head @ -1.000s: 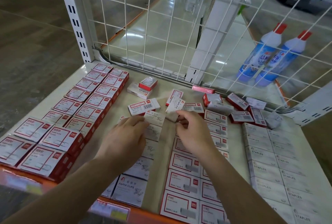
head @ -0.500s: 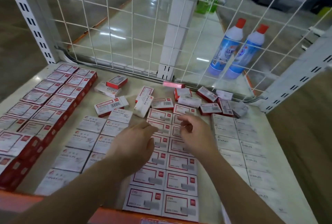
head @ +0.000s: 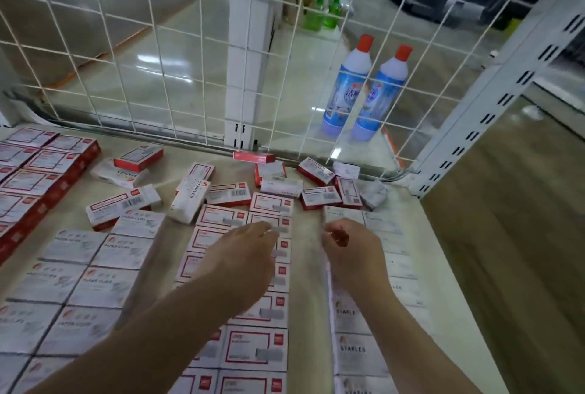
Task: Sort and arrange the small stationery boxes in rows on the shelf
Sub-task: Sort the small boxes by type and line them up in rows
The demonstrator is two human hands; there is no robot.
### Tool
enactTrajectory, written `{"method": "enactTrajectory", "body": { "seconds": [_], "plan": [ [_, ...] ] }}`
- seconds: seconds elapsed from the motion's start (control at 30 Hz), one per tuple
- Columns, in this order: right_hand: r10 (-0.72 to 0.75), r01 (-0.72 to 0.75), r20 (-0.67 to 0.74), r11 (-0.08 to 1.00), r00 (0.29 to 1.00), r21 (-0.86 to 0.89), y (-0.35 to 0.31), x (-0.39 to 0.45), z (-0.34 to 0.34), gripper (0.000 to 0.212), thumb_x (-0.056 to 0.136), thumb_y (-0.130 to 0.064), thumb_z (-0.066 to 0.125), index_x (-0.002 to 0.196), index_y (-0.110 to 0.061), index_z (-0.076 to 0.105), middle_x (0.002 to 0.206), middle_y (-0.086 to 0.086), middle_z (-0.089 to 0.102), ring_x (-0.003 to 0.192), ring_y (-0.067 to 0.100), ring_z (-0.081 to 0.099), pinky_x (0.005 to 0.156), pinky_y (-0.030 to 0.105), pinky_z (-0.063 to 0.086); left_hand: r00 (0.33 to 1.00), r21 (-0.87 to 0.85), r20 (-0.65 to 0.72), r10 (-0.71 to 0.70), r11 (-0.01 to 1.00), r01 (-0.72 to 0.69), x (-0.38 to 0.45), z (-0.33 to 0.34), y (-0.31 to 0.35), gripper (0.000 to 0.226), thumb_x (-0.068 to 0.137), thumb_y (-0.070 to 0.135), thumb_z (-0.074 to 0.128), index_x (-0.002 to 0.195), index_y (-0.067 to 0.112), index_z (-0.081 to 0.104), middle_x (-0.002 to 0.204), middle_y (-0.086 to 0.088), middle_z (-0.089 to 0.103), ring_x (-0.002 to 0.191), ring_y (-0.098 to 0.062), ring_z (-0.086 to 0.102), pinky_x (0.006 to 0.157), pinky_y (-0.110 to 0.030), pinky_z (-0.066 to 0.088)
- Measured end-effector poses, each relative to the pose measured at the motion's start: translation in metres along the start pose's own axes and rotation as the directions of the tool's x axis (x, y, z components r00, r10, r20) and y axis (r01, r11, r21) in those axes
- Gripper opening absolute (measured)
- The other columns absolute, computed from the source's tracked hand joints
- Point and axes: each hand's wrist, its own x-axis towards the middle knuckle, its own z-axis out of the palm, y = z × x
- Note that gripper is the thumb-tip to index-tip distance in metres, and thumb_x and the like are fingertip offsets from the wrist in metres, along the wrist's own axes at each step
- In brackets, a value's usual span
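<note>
Far left of the left hand [head: 243, 262], at the shelf [head: 408, 203] edge: red-sided boxes [head: 47, 169] packed flat in two columns, running out of view on the left. Just left of the left hand: white paper clip boxes [head: 98, 267] in two tight columns, tops up, grey print, touching side to side. Beyond those, toward the wire mesh back [head: 158, 45]: a loose red-and-white box [head: 123, 207] lying skewed, and another red box [head: 138, 158] resting on a white staples box [head: 118, 175].

Under and ahead of the left hand: white boxes with red frames [head: 253, 352] in two columns, reaching to the near edge. Left hand palm down over this block, fingers loosely curled, holding nothing. A narrow bare strip of shelf between the two hands, running back to the mesh.

Ahead of both hands: a jumble of unsorted boxes [head: 319, 197], tilted and overlapping, one white staples box [head: 190, 200] on its side, a slim red box [head: 253, 157] against the mesh base.

Right hand [head: 351, 254] over the white staples boxes [head: 357, 352], fingers bent inward, nothing seen in them. Staples boxes in two columns under and right of that hand, faint from glare. Right of them, a bare strip to the shelf's right edge, then the slotted upright [head: 506, 93].

Behind the mesh, beyond the right hand: two blue bottles with red caps [head: 364, 86], standing side by side.
</note>
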Motion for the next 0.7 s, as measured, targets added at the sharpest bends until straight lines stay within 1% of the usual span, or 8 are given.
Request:
{"method": "enactTrajectory", "body": {
  "seconds": [0.07,0.13,0.27,0.37,0.47,0.57,0.63,0.7],
  "plan": [
    [-0.009,0.008,-0.05,1.0,0.999,-0.02,0.004,0.007,-0.002,0.012,0.09,-0.023,0.051,0.085,-0.025,0.062,0.078,-0.011,0.057,0.068,0.003,0.048,0.055,0.009,0.029,1.0,-0.001,0.003,0.001,1.0,-0.001,0.012,0.001,0.005,0.047,0.097,0.022,0.041,0.143,0.024,0.029,0.15,0.007,0.029,0.135,-0.011,0.029,0.11,-0.031,0.027],
    [-0.019,0.016,-0.085,0.999,0.996,-0.03,0.008,0.017,-0.004,0.018,0.089,-0.021,0.051,0.071,-0.024,0.055,0.067,-0.012,0.05,0.06,0.001,0.044,0.05,0.011,0.027,1.0,0.01,0.019,-0.012,1.0,0.012,0.023,0.002,0.009,0.049,0.097,0.022,0.04,0.144,0.023,0.026,0.152,0.005,0.024,0.138,-0.014,0.024,0.112,-0.034,0.025],
    [0.023,-0.014,-0.164,0.998,0.986,0.06,0.013,0.042,-0.009,0.013,0.086,-0.018,0.053,0.077,-0.023,0.061,0.078,-0.005,0.058,0.07,0.007,0.05,0.058,0.015,0.033,0.999,0.062,0.052,-0.008,0.998,0.005,0.042,0.001,0.011,0.052,0.098,0.028,0.038,0.146,0.021,0.018,0.155,0.005,0.016,0.142,-0.015,0.016,0.114,-0.035,0.018],
    [0.011,-0.003,-0.202,0.999,0.979,0.041,0.017,0.061,-0.012,0.021,0.084,-0.017,0.051,0.064,-0.02,0.048,0.07,-0.001,0.051,0.065,0.012,0.042,0.053,0.019,0.024,0.999,0.065,0.04,-0.018,0.998,0.016,0.051,0.002,0.008,0.051,0.099,0.032,0.036,0.145,0.02,0.019,0.153,0.005,0.021,0.14,-0.015,0.02,0.113,-0.034,0.02],
    [0.041,-0.021,-0.222,0.996,0.974,0.092,0.017,0.075,-0.012,0.015,0.085,-0.02,0.052,0.07,-0.016,0.052,0.074,0.002,0.055,0.066,0.015,0.045,0.052,0.02,0.025,0.999,0.045,0.028,-0.037,0.998,0.036,0.058,0.003,0.006,0.043,0.097,0.033,0.039,0.138,0.021,0.033,0.139,0.004,0.039,0.126,-0.013,0.039,0.105,-0.033,0.036],
    [0.079,-0.06,-0.231,0.994,0.97,0.086,0.018,0.09,-0.009,0.017,0.087,-0.023,0.053,0.071,-0.015,0.052,0.072,0.0,0.052,0.064,0.012,0.045,0.052,0.019,0.028,0.998,0.086,0.034,-0.044,0.995,0.041,0.069,0.003,0.003,0.034,0.097,0.031,0.04,0.129,0.019,0.043,0.127,0.002,0.048,0.11,-0.013,0.05,0.092,-0.03,0.046],
    [0.118,-0.094,-0.25,0.99,0.961,0.103,0.019,0.101,-0.006,0.017,0.085,-0.029,0.055,0.086,-0.012,0.06,0.084,0.003,0.06,0.076,0.016,0.055,0.064,0.025,0.043,0.996,0.078,0.046,-0.079,0.994,0.076,0.078,0.002,0.002,0.032,0.097,0.031,0.04,0.125,0.019,0.05,0.121,0.0,0.051,0.105,-0.014,0.053,0.087,-0.029,0.049],
    [0.157,-0.125,-0.274,0.983,0.949,0.133,0.018,0.108,-0.004,0.026,0.084,-0.033,0.058,0.103,-0.014,0.06,0.098,0.004,0.061,0.092,0.021,0.057,0.081,0.038,0.049,0.993,0.059,0.051,-0.11,0.992,0.107,0.084,0.0,0.0,0.031,0.096,0.033,0.039,0.119,0.019,0.055,0.114,-0.001,0.054,0.098,-0.014,0.055,0.082,-0.028,0.049]
  ]
}}
